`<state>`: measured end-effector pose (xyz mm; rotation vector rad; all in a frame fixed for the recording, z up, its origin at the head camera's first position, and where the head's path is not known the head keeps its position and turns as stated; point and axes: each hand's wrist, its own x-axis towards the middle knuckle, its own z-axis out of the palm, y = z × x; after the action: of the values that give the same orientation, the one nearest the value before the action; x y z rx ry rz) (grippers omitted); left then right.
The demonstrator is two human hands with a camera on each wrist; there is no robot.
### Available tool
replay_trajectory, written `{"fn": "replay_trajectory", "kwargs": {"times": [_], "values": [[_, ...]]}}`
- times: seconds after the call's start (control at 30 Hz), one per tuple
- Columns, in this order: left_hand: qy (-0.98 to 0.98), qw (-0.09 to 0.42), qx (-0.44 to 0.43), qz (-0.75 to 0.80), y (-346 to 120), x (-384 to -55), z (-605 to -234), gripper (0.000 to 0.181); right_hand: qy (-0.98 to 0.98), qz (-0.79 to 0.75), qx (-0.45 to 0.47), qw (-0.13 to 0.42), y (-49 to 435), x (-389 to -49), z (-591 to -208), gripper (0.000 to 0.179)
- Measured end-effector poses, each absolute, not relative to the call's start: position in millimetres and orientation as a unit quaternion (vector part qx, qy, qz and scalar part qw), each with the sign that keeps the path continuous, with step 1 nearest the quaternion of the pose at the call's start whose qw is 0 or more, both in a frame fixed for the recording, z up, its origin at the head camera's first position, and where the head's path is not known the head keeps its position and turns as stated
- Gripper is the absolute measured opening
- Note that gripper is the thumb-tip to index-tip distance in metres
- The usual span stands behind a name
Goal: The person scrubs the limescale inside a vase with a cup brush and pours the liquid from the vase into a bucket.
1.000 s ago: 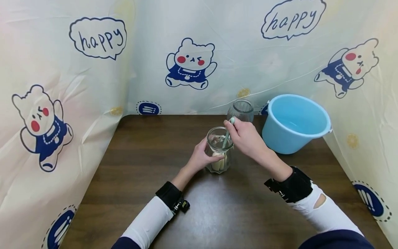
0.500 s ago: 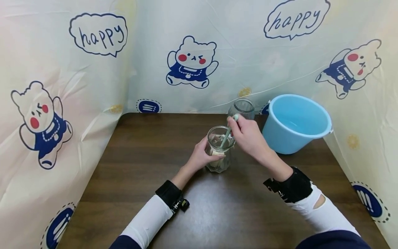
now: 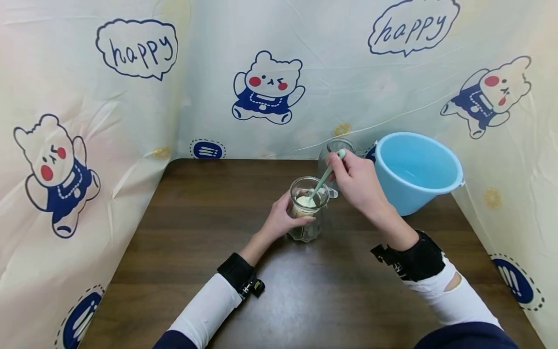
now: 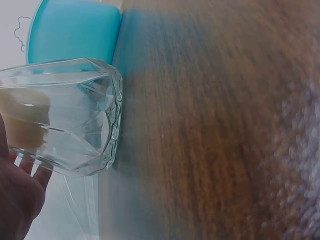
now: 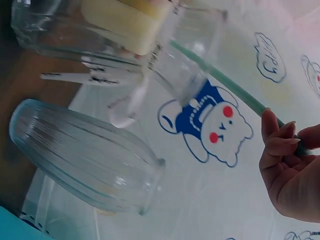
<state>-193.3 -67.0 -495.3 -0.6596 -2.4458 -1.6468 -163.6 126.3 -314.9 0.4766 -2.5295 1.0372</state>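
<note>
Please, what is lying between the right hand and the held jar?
The green stick runs from the right hand into the held jar; the head and right wrist views show it. The head view also shows a pale tag beside that jar.

Behind each hand [image 3: 280, 219] come a black wrist band [image 3: 235, 267] bearing a small dark device [image 3: 256, 287], a white sleeve [image 3: 208, 308], gapped on the right arm, then navy cloth [image 3: 176, 340].

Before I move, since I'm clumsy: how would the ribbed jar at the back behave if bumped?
The ribbed jar looks like clear glass, so probably fragile. Its base looks narrower than its middle, so a high bump might tip it. Rounded sides suggest it could roll once down.
</note>
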Motion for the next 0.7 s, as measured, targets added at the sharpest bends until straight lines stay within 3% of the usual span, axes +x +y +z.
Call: {"fn": "replay_trajectory", "kwargs": {"times": [0.33,0.57,0.7], "values": [[-0.809,0.054,-0.220,-0.543,-69,-192,-496,0.080,-0.909,0.339,0.205,0.126,121,-160,-335,0.033],[-0.810,0.045,-0.217,-0.543,-67,-192,-497,0.082,-0.904,0.327,0.212,0.177,124,-161,-312,0.034],[-0.808,0.045,-0.218,-0.546,-67,-193,-495,0.082,-0.890,0.319,0.253,0.204,122,-164,-320,0.027]]}}
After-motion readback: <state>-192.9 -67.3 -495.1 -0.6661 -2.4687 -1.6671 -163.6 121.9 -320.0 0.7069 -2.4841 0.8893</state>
